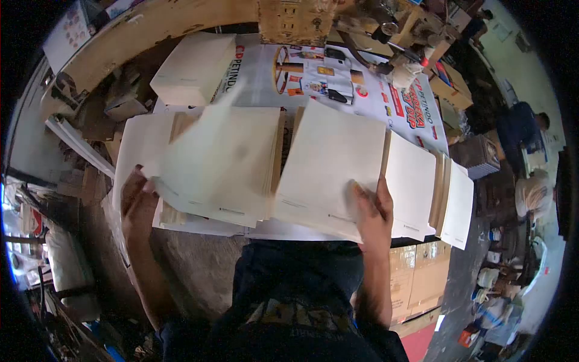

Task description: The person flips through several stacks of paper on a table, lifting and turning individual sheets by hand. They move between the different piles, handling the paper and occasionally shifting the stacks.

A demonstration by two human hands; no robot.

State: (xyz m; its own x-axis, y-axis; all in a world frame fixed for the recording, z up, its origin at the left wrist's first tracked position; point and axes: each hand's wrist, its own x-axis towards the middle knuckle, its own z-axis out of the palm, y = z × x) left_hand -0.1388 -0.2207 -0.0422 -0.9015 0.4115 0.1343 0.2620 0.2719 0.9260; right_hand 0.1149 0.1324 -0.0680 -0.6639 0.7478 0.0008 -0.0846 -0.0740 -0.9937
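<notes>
My left hand (137, 196) pinches the lower left corner of a cream paper sheet (193, 151). That sheet is smeared by motion and lifts over a paper stack (241, 163) on the table. My right hand (375, 211) grips the right edge of another paper stack (332, 163), thumb on top and fingers at the side. Small printed lines run along the lower edges of the sheets. To the right lie two more paper stacks, a wider one (411, 181) and a narrower one (458, 202).
A thick block of paper (193, 66) stands at the back left on a printed banner (362, 78) covering the table. A wooden beam (181, 24) arches behind. Cardboard boxes (416, 277) sit below the table's right front. Another person (522, 130) is at far right.
</notes>
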